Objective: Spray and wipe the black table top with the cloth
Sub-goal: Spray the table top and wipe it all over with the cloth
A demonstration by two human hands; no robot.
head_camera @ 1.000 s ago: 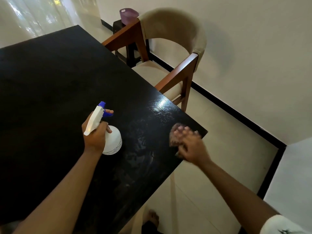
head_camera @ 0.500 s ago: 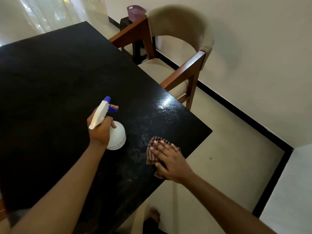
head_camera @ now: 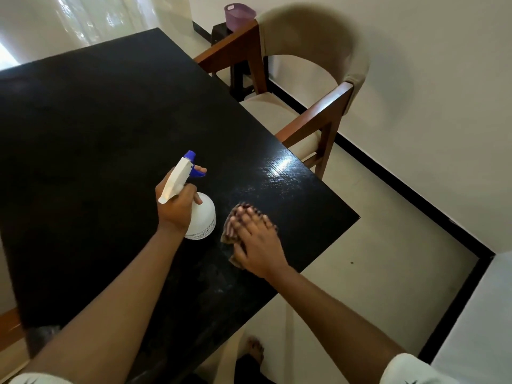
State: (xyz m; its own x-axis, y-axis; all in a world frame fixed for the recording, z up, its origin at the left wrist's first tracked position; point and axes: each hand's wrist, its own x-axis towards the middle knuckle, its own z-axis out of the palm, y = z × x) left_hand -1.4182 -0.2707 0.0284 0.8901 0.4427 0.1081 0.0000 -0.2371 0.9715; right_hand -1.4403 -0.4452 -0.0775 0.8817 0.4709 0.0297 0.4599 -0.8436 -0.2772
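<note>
White plastic spray bottle with blue nozzle was gripped by left hand, standing on black table top; brown striped cloth was pressed flat under open right hand, just beside bottle

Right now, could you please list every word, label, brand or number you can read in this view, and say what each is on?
None can be read.
Spray bottle, held in the left hand: faint lines of grey print near its base, too small and blurred to read.
White sleeve on the right arm: a small dark mark, not legible as text.
Cloth, black table top, chair and purple basket: no writing visible.
</note>
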